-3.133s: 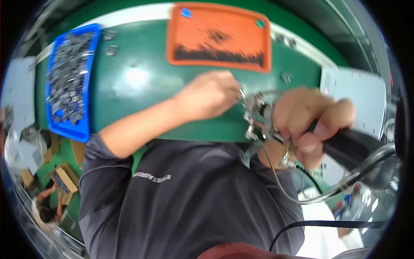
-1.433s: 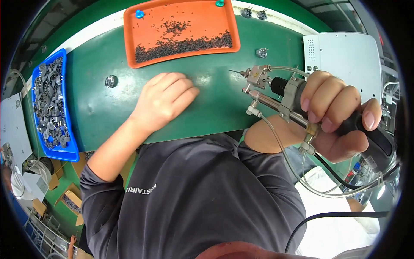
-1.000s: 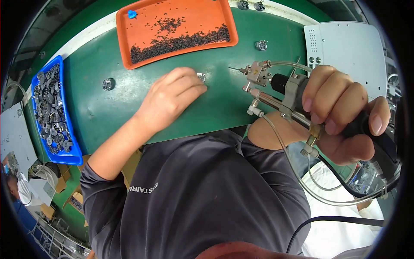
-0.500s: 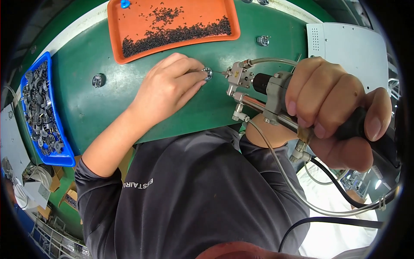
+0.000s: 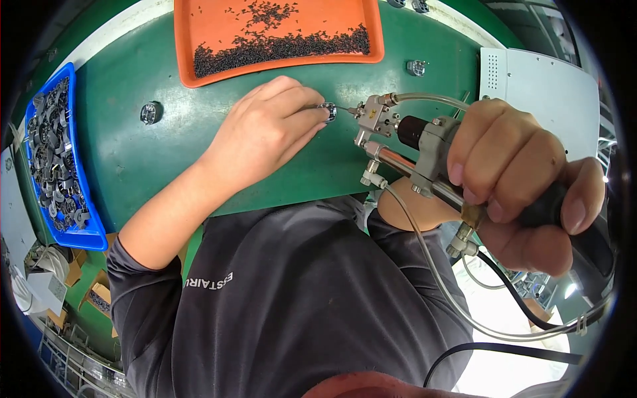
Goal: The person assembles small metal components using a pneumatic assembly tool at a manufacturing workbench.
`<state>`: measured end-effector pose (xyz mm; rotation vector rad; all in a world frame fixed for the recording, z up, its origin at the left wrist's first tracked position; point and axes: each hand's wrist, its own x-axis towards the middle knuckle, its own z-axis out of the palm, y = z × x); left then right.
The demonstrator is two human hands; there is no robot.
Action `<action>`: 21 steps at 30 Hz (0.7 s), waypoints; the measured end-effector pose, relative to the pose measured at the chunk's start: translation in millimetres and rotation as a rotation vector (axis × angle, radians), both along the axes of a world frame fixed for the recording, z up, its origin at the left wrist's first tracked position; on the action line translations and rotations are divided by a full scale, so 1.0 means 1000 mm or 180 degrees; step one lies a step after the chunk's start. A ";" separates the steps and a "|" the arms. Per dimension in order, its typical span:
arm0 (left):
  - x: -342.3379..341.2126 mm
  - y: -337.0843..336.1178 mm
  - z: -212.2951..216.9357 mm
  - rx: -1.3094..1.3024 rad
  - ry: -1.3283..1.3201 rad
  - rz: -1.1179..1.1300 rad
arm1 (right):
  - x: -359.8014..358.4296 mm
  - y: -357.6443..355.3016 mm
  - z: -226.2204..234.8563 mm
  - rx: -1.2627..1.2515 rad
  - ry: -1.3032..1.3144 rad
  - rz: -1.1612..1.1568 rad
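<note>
My left hand (image 5: pixel 269 129) pinches a small round black-and-clear part (image 5: pixel 330 112) between thumb and fingers, just above the table. The fingers cover much of that part. Wrapped round the dark handle of a metal dispensing gun (image 5: pixel 377 121) is my right hand (image 5: pixel 514 166). The gun's thin needle (image 5: pixel 345 109) points left and reaches the part's edge; whether it touches cannot be made out. A clear hose (image 5: pixel 434 99) and other tubes run from the gun.
Beyond my left hand lies an orange tray (image 5: pixel 285 65) of tiny black pieces. A blue bin (image 5: pixel 89 219) of dark parts stands at the left. Similar small parts (image 5: pixel 151 113) sit on the green table (image 5: pixel 199 126). A pale metal box (image 5: pixel 544 93) is at the right.
The view has shifted slightly, so the tray, the bin and both hands sit a little differently in it. Both hands keep their grip, and the needle stays at the part.
</note>
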<state>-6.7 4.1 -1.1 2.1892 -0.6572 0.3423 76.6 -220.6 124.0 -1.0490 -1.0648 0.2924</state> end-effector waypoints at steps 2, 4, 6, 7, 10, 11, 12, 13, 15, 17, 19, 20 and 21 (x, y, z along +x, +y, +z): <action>0.000 0.000 -0.001 -0.0065 0.0006 -0.0043 | 0.002 0.000 -0.002 -0.0030 0.0012 0.0063; 0.000 0.000 -0.001 -0.0130 0.0014 -0.0096 | 0.004 0.000 -0.004 -0.0059 0.0026 0.0116; 0.001 0.000 -0.001 -0.0127 0.0003 -0.0104 | 0.006 0.001 -0.004 -0.0087 0.0032 0.0160; 0.001 0.001 0.000 -0.0124 0.0009 -0.0101 | 0.007 0.002 -0.005 -0.0098 0.0034 0.0182; 0.002 0.000 0.000 -0.0109 0.0023 -0.0082 | 0.012 0.001 -0.003 -0.0147 0.0028 0.0231; 0.003 0.000 0.000 -0.0101 0.0013 -0.0080 | 0.013 0.001 -0.003 -0.0162 0.0026 0.0252; 0.003 0.000 0.000 -0.0093 0.0000 -0.0076 | 0.014 0.002 -0.003 -0.0175 0.0021 0.0273; 0.004 0.001 0.000 -0.0090 -0.0004 -0.0074 | 0.015 0.002 -0.003 -0.0188 0.0014 0.0295; 0.004 0.000 0.001 -0.0112 -0.0002 -0.0080 | 0.016 0.002 -0.004 -0.0221 0.0010 0.0342; 0.006 -0.001 0.003 -0.0157 -0.0013 -0.0126 | 0.012 0.003 0.002 -0.0242 -0.0012 0.0395; -0.001 -0.004 0.009 -0.0189 -0.0049 -0.0171 | 0.004 0.004 0.013 -0.0252 -0.0062 0.0448; -0.002 -0.004 0.006 -0.0174 0.0000 -0.0204 | -0.002 0.012 0.015 -0.0380 -0.0108 -0.0057; 0.000 0.001 -0.001 -0.0143 0.0039 -0.0155 | -0.007 0.027 0.010 -0.0478 -0.0160 -0.0486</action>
